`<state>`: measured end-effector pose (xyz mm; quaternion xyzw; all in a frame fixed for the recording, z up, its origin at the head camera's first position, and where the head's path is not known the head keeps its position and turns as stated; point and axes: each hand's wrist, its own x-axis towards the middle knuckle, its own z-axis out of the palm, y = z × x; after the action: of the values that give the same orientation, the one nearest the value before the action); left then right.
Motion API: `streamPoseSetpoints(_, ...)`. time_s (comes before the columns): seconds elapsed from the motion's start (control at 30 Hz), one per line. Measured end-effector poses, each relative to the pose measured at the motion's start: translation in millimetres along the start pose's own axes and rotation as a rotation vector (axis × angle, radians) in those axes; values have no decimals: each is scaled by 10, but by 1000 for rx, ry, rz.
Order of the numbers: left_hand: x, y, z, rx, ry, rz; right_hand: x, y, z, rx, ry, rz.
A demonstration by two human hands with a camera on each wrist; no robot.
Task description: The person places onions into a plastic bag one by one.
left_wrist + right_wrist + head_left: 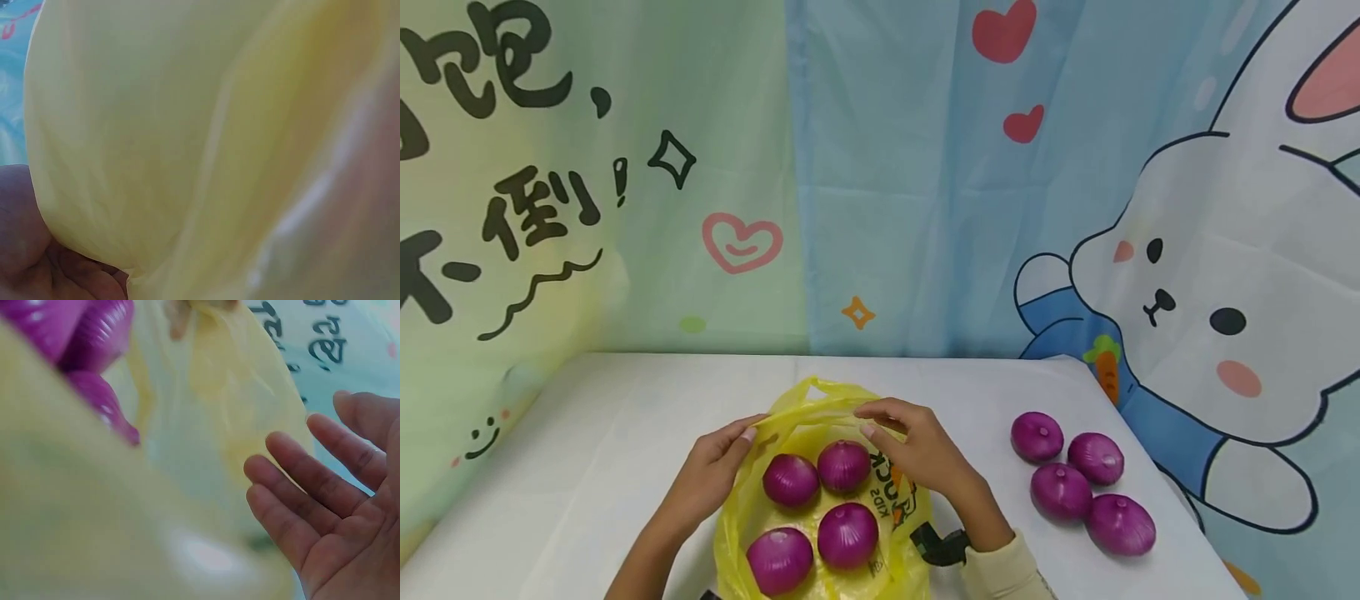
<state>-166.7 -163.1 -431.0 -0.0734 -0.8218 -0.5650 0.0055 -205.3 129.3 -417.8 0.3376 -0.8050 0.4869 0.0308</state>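
I had the left hand [718,460] pinching the bag's [732,542] left rim, the right hand [922,444] loosely spread, gripping nothing, four onions [848,535] inside, clear of all fingers.

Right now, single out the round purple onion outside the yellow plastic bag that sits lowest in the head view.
The round purple onion at the group's lower right; the other three onions outside the yellow plastic bag sit higher.
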Motion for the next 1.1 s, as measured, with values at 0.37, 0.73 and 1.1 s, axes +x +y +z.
streamPoseSetpoints(0.37, 28, -7, 3, -22, -4, -2, -295, 82, -434, 33, 150, 68)
streamPoseSetpoints(0.73, -14, -20, 24, -73, -12, -35, -1171, 223, -1002, -54, 280, 300)
streamPoseSetpoints(1.1, 13, -41, 33, -65, -14, -39, -1971, 547, -1476, -354, 547, 577)
